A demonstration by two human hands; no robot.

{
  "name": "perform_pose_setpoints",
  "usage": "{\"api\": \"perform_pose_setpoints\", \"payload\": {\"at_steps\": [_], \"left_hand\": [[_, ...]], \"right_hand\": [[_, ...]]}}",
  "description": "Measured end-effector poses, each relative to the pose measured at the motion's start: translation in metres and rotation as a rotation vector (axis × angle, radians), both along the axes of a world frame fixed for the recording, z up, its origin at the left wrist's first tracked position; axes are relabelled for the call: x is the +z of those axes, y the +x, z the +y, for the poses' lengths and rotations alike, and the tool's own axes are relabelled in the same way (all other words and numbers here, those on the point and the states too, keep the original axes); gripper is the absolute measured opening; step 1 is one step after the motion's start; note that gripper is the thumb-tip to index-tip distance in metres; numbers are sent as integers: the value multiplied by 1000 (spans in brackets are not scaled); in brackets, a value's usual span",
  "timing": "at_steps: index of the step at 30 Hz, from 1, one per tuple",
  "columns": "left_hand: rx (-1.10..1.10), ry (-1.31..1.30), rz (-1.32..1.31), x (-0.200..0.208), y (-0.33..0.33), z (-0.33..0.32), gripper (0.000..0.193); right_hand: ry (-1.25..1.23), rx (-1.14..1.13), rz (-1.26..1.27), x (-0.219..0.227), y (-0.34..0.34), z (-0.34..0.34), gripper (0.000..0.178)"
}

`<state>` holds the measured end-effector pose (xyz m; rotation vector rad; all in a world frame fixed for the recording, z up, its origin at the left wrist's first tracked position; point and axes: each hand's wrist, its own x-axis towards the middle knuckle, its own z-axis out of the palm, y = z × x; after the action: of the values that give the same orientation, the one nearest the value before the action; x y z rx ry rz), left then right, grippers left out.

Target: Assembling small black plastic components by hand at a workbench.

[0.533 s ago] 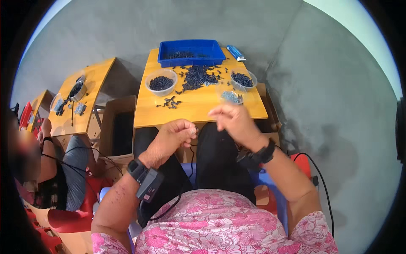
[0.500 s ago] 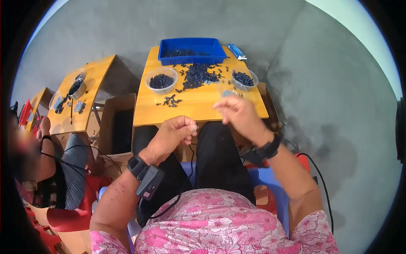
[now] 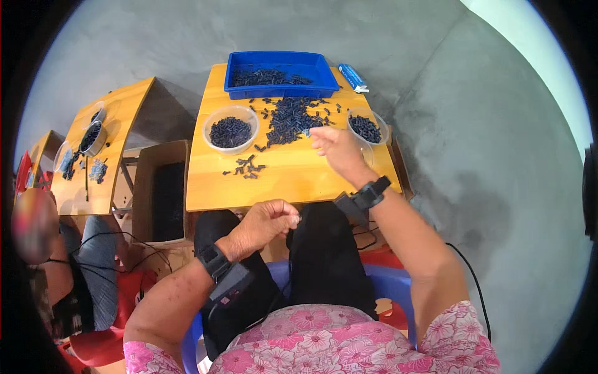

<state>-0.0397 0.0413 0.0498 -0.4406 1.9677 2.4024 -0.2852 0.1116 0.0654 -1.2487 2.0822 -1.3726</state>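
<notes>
My left hand (image 3: 265, 227) is closed in a pinch above my lap, in front of the table edge. A tiny dark bit shows at its fingertips, too small to name. My right hand (image 3: 342, 153) reaches over the table, its fingers bent together and their tips beside a few small light-blue pieces (image 3: 306, 133). What they hold, if anything, is hidden. Just beyond lies a heap of small black parts (image 3: 289, 119). To the right, partly behind my right hand, stands a clear tub of black parts (image 3: 365, 128); another clear tub of black parts (image 3: 230, 131) is at the left.
A blue tray (image 3: 280, 91) with black parts stands at the back of the yellow table (image 3: 280, 177), beside a blue-and-white box (image 3: 353, 78). Several loose black parts (image 3: 246, 167) lie near the left tub. A cardboard box (image 3: 161, 193) and a person's table (image 3: 109, 137) are at the left.
My right hand has moved forward and slightly left to the edge of the heap. My left hand keeps its pinch, now lower in view as the view has shifted.
</notes>
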Motion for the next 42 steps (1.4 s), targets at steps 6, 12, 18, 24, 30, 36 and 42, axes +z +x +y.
{"api": "perform_pose_setpoints", "payload": {"at_steps": [6, 12, 18, 24, 30, 36, 42], "left_hand": [[-52, 101, 29, -32, -1, -2, 16], [-77, 125, -52, -62, 4, 2, 11], [-34, 29, -20, -75, 7, 2, 10], [13, 48, 26, -81, 7, 4, 9], [20, 42, -9, -87, 8, 2, 9], [51, 94, 47, -92, 6, 2, 7], [52, 126, 50, -98, 5, 1, 6]], "right_hand": [[397, -202, 574, -51, 23, -49, 42], [449, -295, 752, -72, 11, -65, 43], [405, -249, 750, -80, 14, -54, 39], [292, -206, 628, -77, 22, -37, 41], [247, -277, 527, -82, 21, -27, 41], [236, -292, 485, -89, 15, -27, 34], [260, -305, 533, -86, 17, -32, 29]]}}
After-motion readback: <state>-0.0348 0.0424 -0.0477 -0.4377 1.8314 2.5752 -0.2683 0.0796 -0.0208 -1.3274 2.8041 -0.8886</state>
